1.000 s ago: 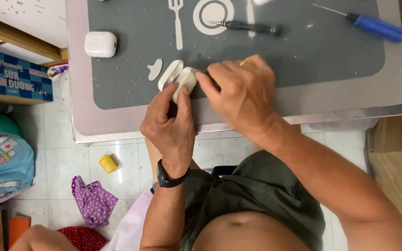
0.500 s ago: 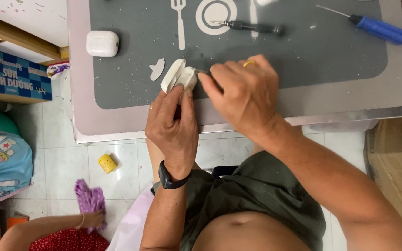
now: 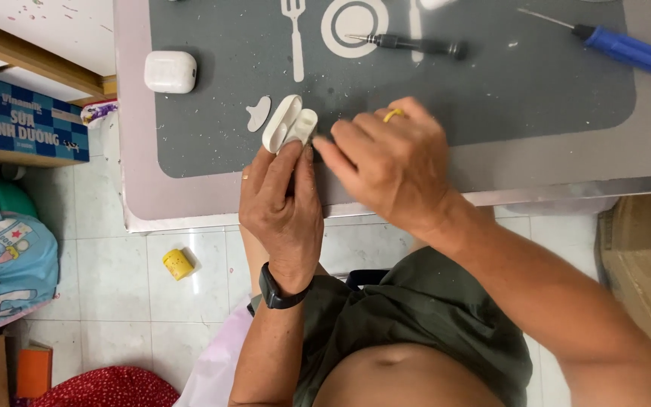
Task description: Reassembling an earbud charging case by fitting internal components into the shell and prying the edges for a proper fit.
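My left hand (image 3: 280,203) grips a small white earbud case (image 3: 289,130) that stands open at the near edge of a grey mat (image 3: 521,90). My right hand (image 3: 389,162) is closed right beside it, fingertips pinched at the case's right side, a yellow ring on one finger. What the fingertips pinch is hidden. A small white flat piece (image 3: 258,113) lies on the mat just left of the case.
A second, closed white case (image 3: 170,71) sits at the mat's far left. A black screwdriver (image 3: 408,45) and a blue-handled screwdriver (image 3: 612,44) lie farther back. On the tiled floor are a yellow cap (image 3: 178,264), a blue carton (image 3: 28,128) and a colourful bag (image 3: 5,256).
Both hands and the open case have stayed at the mat's near edge with small finger shifts. A person's arm seen low on the floor half a second ago is gone.
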